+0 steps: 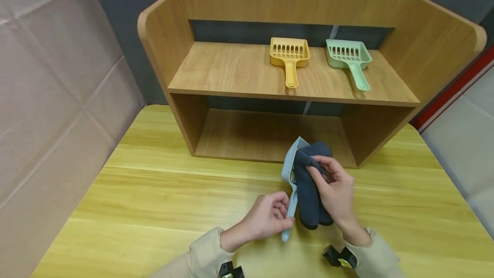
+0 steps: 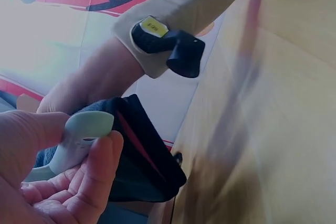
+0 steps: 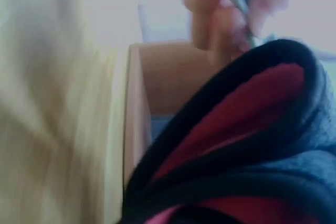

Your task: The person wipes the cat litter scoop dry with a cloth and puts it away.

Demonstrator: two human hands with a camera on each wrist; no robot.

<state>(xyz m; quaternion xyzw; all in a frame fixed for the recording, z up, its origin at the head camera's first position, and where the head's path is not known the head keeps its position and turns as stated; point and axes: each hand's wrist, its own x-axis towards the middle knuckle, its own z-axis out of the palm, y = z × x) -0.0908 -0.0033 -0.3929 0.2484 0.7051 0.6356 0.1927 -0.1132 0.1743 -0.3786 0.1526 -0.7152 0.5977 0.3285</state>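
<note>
My left hand [image 1: 268, 213] pinches the handle of a light blue litter scoop [image 1: 288, 168] between thumb and fingers, above the table. The scoop is tilted on edge, its slotted face turned right. Against that face lies a dark blue fabric piece [image 1: 308, 196], folded, with black-bound edges. My right hand [image 1: 336, 188] grips it, thumb and fingers pinching the fabric near the scoop's head. In the right wrist view, the fabric's openings show a red lining [image 3: 241, 114]. The left wrist view shows the rounded handle end [image 2: 89, 124] between the fingertips. Fabric hides part of the slots.
A two-tier wooden shelf [image 1: 297, 7] stands at the back of the wooden table [image 1: 154, 209]. On its upper board lie a yellow litter scoop [image 1: 291, 65] and a green litter scoop [image 1: 359, 76], handles toward me. Pale sheeting [image 1: 50, 80] walls the left side.
</note>
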